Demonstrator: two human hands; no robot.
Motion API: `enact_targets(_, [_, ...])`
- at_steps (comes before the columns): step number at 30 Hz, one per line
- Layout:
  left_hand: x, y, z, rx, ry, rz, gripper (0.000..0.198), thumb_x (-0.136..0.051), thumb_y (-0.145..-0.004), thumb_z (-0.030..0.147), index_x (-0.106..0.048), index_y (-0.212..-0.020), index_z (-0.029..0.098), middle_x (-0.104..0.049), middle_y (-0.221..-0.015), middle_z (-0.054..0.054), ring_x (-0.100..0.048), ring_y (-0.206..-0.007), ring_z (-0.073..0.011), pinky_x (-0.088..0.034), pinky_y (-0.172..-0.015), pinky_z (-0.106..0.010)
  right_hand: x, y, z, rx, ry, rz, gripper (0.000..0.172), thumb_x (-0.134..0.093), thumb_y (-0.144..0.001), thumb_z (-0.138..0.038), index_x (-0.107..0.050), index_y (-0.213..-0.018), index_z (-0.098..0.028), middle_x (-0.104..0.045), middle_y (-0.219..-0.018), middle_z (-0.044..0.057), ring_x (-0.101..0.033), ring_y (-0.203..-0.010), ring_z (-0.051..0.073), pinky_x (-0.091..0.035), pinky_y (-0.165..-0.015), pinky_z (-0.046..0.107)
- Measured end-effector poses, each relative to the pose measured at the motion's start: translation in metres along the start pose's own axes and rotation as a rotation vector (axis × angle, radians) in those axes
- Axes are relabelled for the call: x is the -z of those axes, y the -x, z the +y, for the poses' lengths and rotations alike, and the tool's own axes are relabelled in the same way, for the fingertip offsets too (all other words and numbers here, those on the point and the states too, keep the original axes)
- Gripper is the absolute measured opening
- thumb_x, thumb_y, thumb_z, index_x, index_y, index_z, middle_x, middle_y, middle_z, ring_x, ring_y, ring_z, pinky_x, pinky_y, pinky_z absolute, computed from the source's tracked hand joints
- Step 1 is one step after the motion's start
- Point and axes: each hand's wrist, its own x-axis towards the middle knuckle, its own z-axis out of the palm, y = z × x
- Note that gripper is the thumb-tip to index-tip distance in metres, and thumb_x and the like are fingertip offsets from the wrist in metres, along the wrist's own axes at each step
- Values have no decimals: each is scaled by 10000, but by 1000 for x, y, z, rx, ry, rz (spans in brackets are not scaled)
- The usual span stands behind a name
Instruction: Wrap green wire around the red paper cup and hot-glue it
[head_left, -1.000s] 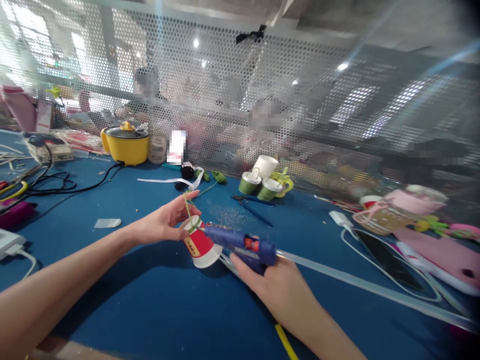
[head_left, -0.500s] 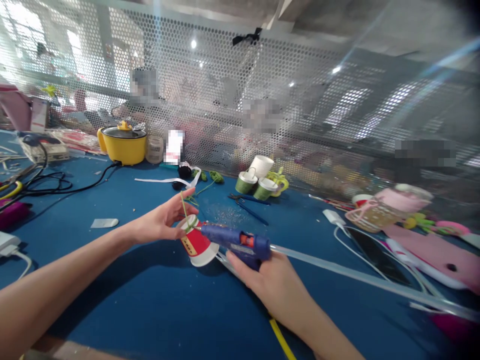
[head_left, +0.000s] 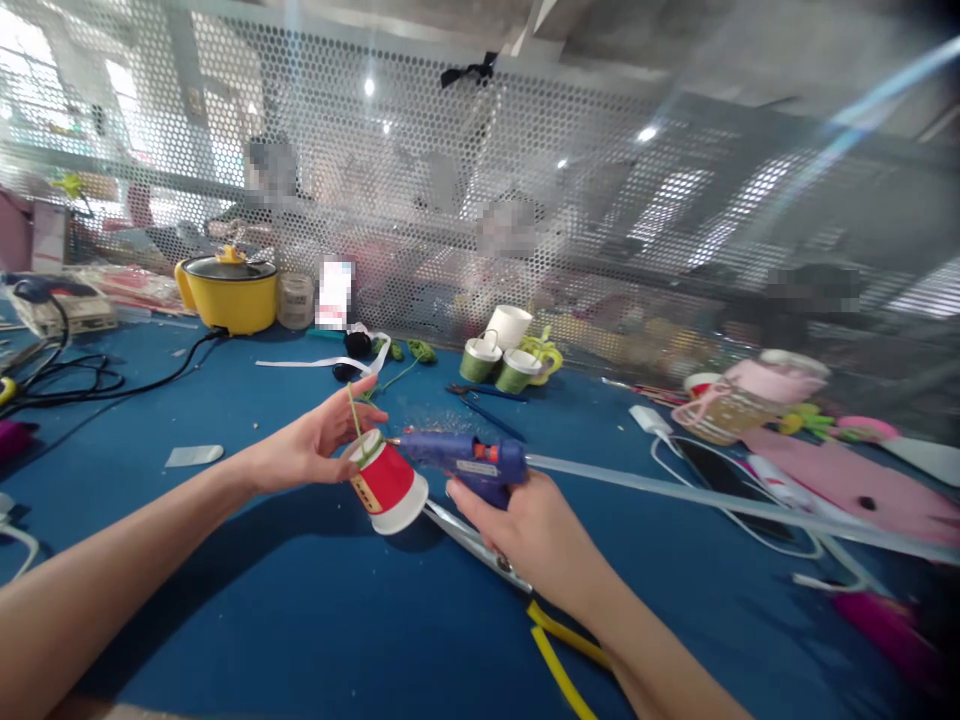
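My left hand (head_left: 315, 450) grips a small red and white paper cup (head_left: 386, 485), held upside down and tilted over the blue table (head_left: 300, 620). A thin green cord (head_left: 356, 425) runs from my fingers round the cup's narrow end. My right hand (head_left: 525, 525) is closed on a blue glue gun (head_left: 469, 460). Its nozzle touches the cup's narrow end by the cord. A long clear glue stick (head_left: 712, 500) trails from the back of the gun to the right.
A yellow cooking pot (head_left: 225, 295) and black cables (head_left: 90, 375) lie at the back left. Green-wrapped cups (head_left: 502, 365) stand by the perforated screen (head_left: 480, 200). Scissors with yellow handles (head_left: 525, 610) lie under my right wrist. Pink craft pieces (head_left: 825, 470) and a phone (head_left: 720, 475) are at the right.
The glue gun's nozzle has risen slightly against the cup's narrow end. The view has shifted, so everything sits a little further left. The yellow scissor handles have come into sight.
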Motion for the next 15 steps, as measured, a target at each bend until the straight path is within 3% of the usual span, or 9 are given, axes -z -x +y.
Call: enact_targets(15, [0,0,0,-11,1,1,890,-691,-710,113,-208,-1415,360,-468,-1277,-80,-463,-1162,-239,-370,-986,-433,0,4,0,13,-22,14,168,-574,-759,-351,-654,-684,-224,-592,-476,-5,-602,-536,197,-443,-500,280])
